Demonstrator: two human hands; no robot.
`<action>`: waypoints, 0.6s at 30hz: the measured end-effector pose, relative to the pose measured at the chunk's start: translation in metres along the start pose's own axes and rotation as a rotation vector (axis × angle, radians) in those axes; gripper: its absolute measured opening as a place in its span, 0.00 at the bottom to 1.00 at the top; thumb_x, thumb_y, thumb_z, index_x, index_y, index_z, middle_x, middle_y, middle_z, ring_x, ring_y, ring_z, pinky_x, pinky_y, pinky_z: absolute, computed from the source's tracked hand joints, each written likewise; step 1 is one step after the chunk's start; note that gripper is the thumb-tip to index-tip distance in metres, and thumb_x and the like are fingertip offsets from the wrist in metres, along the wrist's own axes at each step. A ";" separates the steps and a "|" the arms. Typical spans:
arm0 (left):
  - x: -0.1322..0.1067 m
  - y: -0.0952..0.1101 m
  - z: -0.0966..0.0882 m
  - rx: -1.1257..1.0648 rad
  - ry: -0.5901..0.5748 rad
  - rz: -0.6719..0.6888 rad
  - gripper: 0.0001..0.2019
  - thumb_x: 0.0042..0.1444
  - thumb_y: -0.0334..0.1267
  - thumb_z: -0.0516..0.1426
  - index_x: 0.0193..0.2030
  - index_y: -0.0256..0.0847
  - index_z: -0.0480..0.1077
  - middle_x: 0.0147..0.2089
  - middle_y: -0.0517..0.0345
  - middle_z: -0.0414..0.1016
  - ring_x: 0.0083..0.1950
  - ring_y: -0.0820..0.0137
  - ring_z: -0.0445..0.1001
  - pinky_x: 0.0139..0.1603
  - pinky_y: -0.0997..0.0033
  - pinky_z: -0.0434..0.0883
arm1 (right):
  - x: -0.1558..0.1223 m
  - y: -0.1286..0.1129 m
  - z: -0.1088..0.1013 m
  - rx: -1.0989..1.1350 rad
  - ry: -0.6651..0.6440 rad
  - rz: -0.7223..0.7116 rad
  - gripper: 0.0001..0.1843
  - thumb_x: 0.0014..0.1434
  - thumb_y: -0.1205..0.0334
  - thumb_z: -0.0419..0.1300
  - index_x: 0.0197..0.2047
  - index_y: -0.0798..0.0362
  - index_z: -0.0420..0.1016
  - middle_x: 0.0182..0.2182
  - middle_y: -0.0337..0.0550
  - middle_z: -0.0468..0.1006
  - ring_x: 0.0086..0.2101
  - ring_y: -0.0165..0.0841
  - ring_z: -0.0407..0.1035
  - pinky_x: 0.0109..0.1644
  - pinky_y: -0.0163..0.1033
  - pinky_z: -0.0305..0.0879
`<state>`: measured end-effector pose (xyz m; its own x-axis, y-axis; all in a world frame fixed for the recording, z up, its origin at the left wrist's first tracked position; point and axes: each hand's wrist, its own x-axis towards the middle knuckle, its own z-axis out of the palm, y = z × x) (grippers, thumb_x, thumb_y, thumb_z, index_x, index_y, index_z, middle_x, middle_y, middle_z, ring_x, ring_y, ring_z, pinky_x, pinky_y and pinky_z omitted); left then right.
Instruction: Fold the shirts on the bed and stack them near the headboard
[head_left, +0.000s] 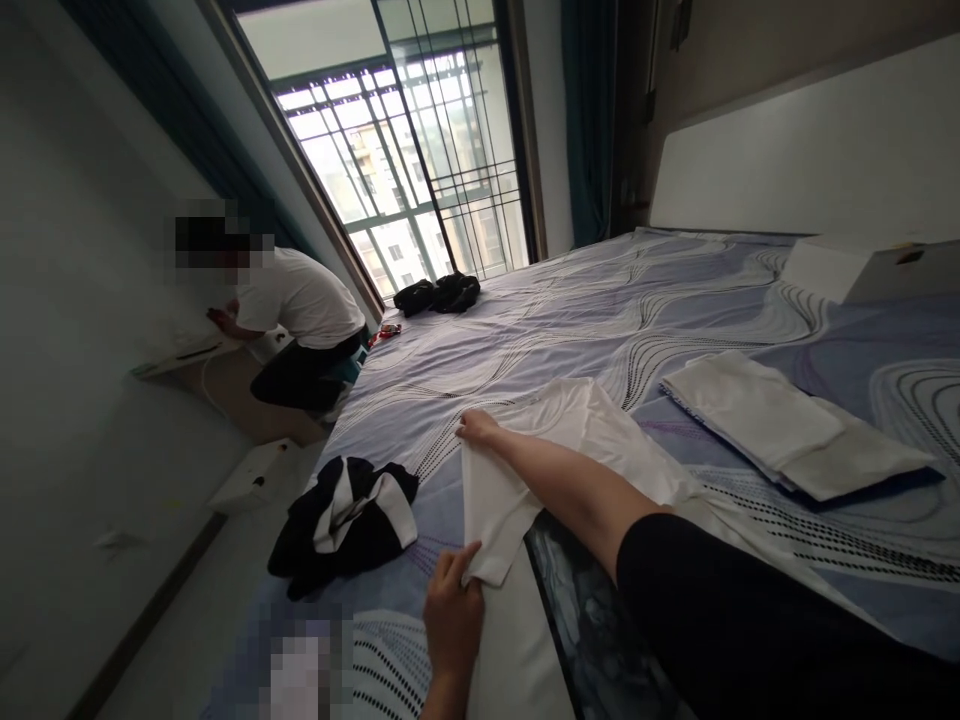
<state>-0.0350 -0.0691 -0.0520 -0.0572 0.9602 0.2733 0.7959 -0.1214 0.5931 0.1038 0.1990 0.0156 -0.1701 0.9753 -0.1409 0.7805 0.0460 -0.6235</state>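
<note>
A white T-shirt (577,430) lies spread on the patterned bed cover (585,300) in front of me. My left hand (452,612), at the bottom centre, pinches the end of the shirt's sleeve between thumb and fingers. My right hand (477,428) reaches across the shirt and grips its far left edge with closed fingers; a black sleeve covers my upper arm. A crumpled black and white garment (345,520) lies just left of the shirt.
Folded white clothes (787,425) lie on the bed at right, a white box (862,268) beyond them. Dark clothes (439,293) sit at the far bed edge by the window. Another person in a white shirt (300,310) crouches at left by a low shelf.
</note>
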 end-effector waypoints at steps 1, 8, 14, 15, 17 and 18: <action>0.000 0.000 0.000 0.005 0.000 -0.002 0.24 0.51 0.28 0.50 0.51 0.54 0.76 0.41 0.56 0.75 0.41 0.63 0.75 0.43 0.65 0.70 | 0.002 0.005 0.002 0.001 -0.002 0.005 0.17 0.63 0.52 0.63 0.49 0.55 0.77 0.51 0.49 0.79 0.50 0.40 0.73 0.54 0.45 0.68; -0.001 0.006 -0.001 0.021 -0.021 -0.014 0.22 0.53 0.30 0.51 0.47 0.52 0.79 0.36 0.58 0.72 0.37 0.67 0.73 0.41 0.69 0.68 | -0.006 0.027 0.004 0.062 0.066 0.024 0.18 0.66 0.52 0.57 0.47 0.54 0.81 0.44 0.47 0.83 0.42 0.35 0.76 0.43 0.33 0.68; 0.000 0.003 -0.002 -0.001 -0.006 0.019 0.18 0.54 0.31 0.52 0.43 0.51 0.81 0.33 0.62 0.71 0.35 0.71 0.72 0.39 0.72 0.67 | -0.018 -0.009 0.002 0.087 0.093 -0.116 0.09 0.58 0.62 0.66 0.43 0.51 0.83 0.40 0.39 0.84 0.39 0.30 0.76 0.41 0.30 0.67; 0.001 0.003 -0.002 -0.001 -0.002 0.024 0.18 0.54 0.31 0.52 0.43 0.51 0.80 0.33 0.62 0.71 0.34 0.72 0.72 0.38 0.73 0.67 | -0.020 -0.012 0.000 0.077 0.093 -0.133 0.11 0.56 0.63 0.68 0.43 0.50 0.83 0.40 0.38 0.84 0.39 0.31 0.76 0.41 0.30 0.67; 0.001 0.002 -0.001 0.007 0.005 0.030 0.18 0.54 0.31 0.52 0.44 0.51 0.80 0.33 0.63 0.71 0.34 0.72 0.72 0.38 0.73 0.67 | -0.029 -0.010 -0.008 0.049 0.097 -0.166 0.13 0.54 0.62 0.69 0.45 0.49 0.82 0.40 0.38 0.84 0.40 0.31 0.76 0.43 0.30 0.67; 0.001 0.002 -0.001 0.016 0.007 0.029 0.18 0.54 0.31 0.52 0.44 0.51 0.80 0.33 0.63 0.71 0.34 0.72 0.72 0.38 0.73 0.67 | -0.035 -0.004 -0.015 0.029 0.105 -0.179 0.14 0.55 0.62 0.68 0.47 0.48 0.82 0.42 0.37 0.84 0.41 0.31 0.75 0.45 0.30 0.67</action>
<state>-0.0339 -0.0684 -0.0494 -0.0386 0.9546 0.2955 0.8067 -0.1447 0.5730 0.1161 0.1675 0.0344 -0.2396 0.9693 0.0543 0.7254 0.2159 -0.6535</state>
